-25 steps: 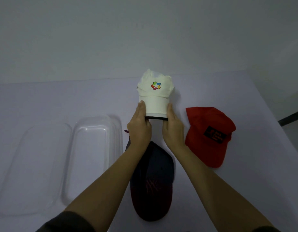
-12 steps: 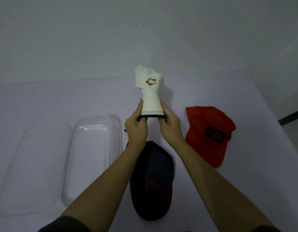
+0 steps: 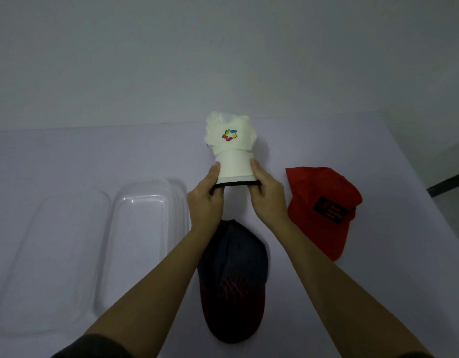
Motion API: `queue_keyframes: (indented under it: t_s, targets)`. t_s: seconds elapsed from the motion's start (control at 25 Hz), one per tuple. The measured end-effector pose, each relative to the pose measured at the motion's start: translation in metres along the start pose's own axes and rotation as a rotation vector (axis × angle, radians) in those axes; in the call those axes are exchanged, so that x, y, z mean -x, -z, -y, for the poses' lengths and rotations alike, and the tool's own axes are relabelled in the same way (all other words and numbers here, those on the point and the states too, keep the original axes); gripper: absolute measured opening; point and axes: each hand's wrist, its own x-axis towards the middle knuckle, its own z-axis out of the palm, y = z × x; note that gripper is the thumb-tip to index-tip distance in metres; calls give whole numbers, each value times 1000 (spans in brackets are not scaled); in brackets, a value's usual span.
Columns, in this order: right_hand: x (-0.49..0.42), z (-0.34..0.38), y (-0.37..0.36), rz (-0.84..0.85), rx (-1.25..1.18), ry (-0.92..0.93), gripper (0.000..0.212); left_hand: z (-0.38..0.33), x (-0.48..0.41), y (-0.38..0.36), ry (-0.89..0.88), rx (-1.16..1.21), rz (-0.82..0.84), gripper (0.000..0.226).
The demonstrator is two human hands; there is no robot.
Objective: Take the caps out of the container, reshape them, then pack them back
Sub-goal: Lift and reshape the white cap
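Observation:
A white cap with a coloured logo is held up above the table, its brim bent into a curve. My left hand grips the brim's left edge and my right hand grips its right edge, thumbs on top. A dark navy cap with a red brim lies on the table under my forearms. A red cap with a black patch lies to the right. The clear plastic container stands at the left with nothing in it.
A clear plastic lid lies flat to the left of the container. The table has a pale lilac top; its right edge runs down past the red cap, and a grey wall rises behind it.
Both hands squeezed the white cap's brim inward, narrowing it into a tight curve, then eased it wider again. The cap's crown stays raised. The other caps and the container have not moved.

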Motion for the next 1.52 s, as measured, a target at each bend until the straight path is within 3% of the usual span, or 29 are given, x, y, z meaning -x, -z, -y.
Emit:
queue_keyframes:
  t_s: [0.08, 0.24, 0.44, 0.6, 0.68, 0.8, 1.08, 1.32, 1.52]
  targets:
    - [2, -5, -1, -57, 221, 141, 55, 9, 5, 2, -129, -132, -62, 42]
    - [1, -10, -2, 0, 462, 45, 69, 11, 11, -4, -413, -418, -39, 45]
    - [-1, -10, -1, -86, 495, 255, 66, 1, -3, -6, -311, -569, 97, 63]
    - [1, 8, -7, -119, 294, 146, 67, -19, 1, -12, -139, -233, 42, 51]
    - [-2, 11, -9, -55, 192, 34, 67, -24, 0, -15, -30, -95, 25, 46]
    - [-10, 5, -6, 70, 193, 60, 66, -22, -2, -12, 130, 9, 86, 46]
    - [-18, -30, 7, 255, 362, 224, 74, 20, -17, 6, -162, -261, 312, 58]
    - [-10, -60, 0, 399, 483, 83, 88, 52, -33, 3, -192, -638, 677, 69]
    - [-17, -79, -10, 415, 612, -39, 88, 59, -45, -4, -61, -778, 854, 84]
